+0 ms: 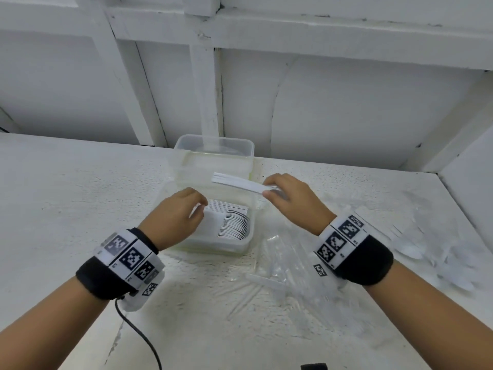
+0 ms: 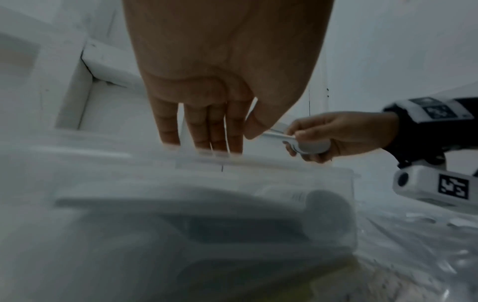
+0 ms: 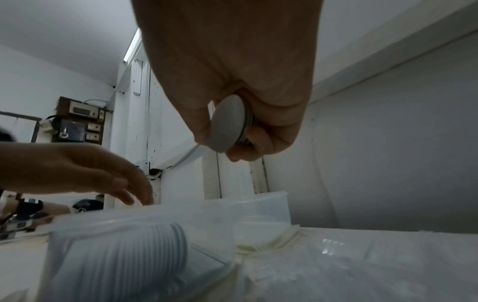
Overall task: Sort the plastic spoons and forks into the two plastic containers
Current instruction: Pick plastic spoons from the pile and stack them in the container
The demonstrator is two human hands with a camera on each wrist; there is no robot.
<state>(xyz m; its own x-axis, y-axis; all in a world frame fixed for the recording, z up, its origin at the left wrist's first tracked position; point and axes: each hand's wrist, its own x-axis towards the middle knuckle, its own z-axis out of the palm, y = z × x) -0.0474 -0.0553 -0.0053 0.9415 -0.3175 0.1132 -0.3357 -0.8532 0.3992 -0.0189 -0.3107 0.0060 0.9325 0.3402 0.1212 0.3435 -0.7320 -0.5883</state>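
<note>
Head view: nearest the camera, both forearms wore black wrist bands with square black-and-white markers, and a black cable [image 1: 138, 333] trailed from the left band across the white table [image 1: 66, 198]. Crumpled clear wrappers [image 1: 277, 265] lay between the wrists and to the right, and a heap of loose white cutlery [image 1: 437, 252] sat farther right, too blurred to tell spoons from forks. Beyond the wrists stood the near container [image 1: 213, 245], clear plastic, holding a nested row of white spoons [image 1: 234, 227] along its right side. The left hand [image 1: 176, 216] hovered over this container's left part, fingers relaxed and extended downward, holding nothing. The right hand [image 1: 290, 198] was raised above the container's far right corner and gripped a small stack of spoons [image 1: 240, 182] by the bowls, handles pointing left; the right wrist view showed fingers and thumb curled round the bowls [image 3: 227, 126]. Farthest, touching the first, stood the second container [image 1: 213, 145] against the white wall; its contents could not be made out.
</note>
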